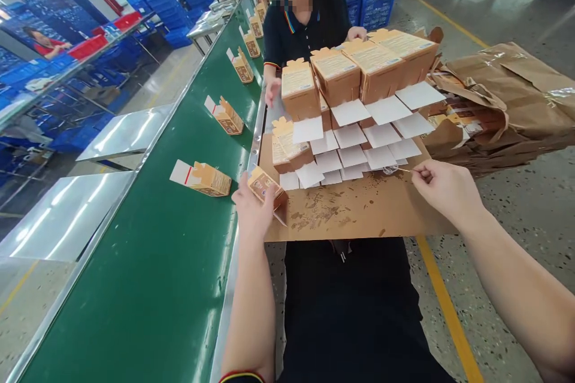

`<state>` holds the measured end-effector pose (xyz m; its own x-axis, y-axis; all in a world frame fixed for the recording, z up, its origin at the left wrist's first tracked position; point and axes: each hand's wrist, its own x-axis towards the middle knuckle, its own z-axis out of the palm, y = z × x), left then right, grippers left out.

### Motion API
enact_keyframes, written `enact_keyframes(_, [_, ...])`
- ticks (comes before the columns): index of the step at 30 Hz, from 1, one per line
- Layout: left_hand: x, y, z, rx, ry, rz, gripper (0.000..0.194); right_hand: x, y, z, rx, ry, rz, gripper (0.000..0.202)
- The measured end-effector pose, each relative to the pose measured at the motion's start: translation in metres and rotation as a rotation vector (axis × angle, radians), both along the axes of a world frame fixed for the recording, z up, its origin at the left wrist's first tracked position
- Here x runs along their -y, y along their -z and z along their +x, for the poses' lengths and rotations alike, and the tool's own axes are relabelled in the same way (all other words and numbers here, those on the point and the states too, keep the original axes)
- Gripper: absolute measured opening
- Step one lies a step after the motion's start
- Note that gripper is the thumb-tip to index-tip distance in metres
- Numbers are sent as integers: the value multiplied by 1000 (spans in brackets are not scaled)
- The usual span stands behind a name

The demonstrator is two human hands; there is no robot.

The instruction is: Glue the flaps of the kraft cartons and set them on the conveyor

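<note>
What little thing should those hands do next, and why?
Probably swing the left hand to the green belt and set down its small carton: the hand holds it beside the belt's edge, and a row of similar cartons sits on the belt. The right hand is pinching a thin strand.

Black sleeve (242, 379); red-yellow trim (246, 373); black clothing (353, 311).

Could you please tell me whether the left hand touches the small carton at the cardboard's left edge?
Touching: the head view shows the left hand around the small carton, thumb against its side.
</note>
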<state>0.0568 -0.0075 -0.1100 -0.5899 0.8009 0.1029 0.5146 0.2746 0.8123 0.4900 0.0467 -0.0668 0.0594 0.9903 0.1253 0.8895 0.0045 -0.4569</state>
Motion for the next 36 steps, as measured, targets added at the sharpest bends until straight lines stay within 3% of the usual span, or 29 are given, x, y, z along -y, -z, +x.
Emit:
enact_keyframes(3, [-11, -10, 17, -65, 92, -199, 83, -5, -1, -2, 9, -18, -4, 16])
enact_keyframes(6, [-4, -10, 13, -67, 133, -237, 72, -8, -1, -3, 18, -23, -5, 16])
enact_keyframes(10, [22, -3, -19, 1, 109, -125, 94, -11, 1, -2, 52, -46, -34, 14])
enact_keyframes(13, [40, -3, -42, 315, 29, -24, 118, -15, 4, 0, 75, -87, -21, 13])
enact_keyframes(15, [50, -4, -48, 580, -74, 61, 119, -18, 7, 2, 96, -116, -21, 15])
enact_keyframes(20, [62, 3, -30, 1081, -75, 291, 85, -29, 11, -2, 177, -196, -55, 22])
enact_keyframes(23, [61, 11, -10, 1200, -33, 298, 70, -36, 9, -7, 211, -206, -99, 23])
enact_keyframes(25, [60, 14, 0, 1223, 67, 249, 65, -35, 6, -6, 215, -188, -103, 22])
enact_keyframes(28, [60, 19, 7, 1155, 193, 175, 69, -17, 4, 1, 153, -112, -5, 15])
enact_keyframes(31, [61, 24, 10, 1036, 189, 202, 74, 21, 7, -5, -49, -77, 150, 14])
enact_keyframes(33, [60, 30, 12, 992, 159, 247, 73, 50, 16, -29, -247, -165, 179, 18])
enact_keyframes(36, [57, 38, 14, 952, 117, 257, 77, 86, 40, -90, -475, -394, 114, 19])
